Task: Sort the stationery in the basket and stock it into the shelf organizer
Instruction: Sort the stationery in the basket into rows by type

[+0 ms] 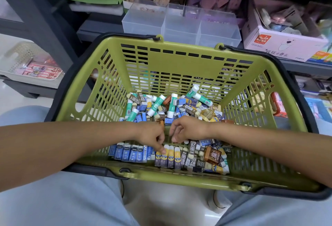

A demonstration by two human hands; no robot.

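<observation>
Left hand [152, 135]: fingertips curled, touching the yellow-capped erasers [168, 155] lined up lower centre in the olive-green slotted plastic basket [179, 58]. Right hand [186, 129]: fingers curled; any pinch unclear. Clear plastic compartment organizer [181, 24], upper centre, looks unstocked. Risk: nudging sorted rows askew. Fingertip contents hidden.

The basket [179, 60] is showing olive green, its handles [93, 171] black. Inside, blue erasers [128, 154] are lining up beside yellow-and-navy ones [169, 157], with teal-and-white glue sticks [156, 104] and dark 2B erasers [191, 161] mixing in. An amber-brown block [212, 154] is glinting. The organizer [179, 26] is looking frosted clear.
</observation>
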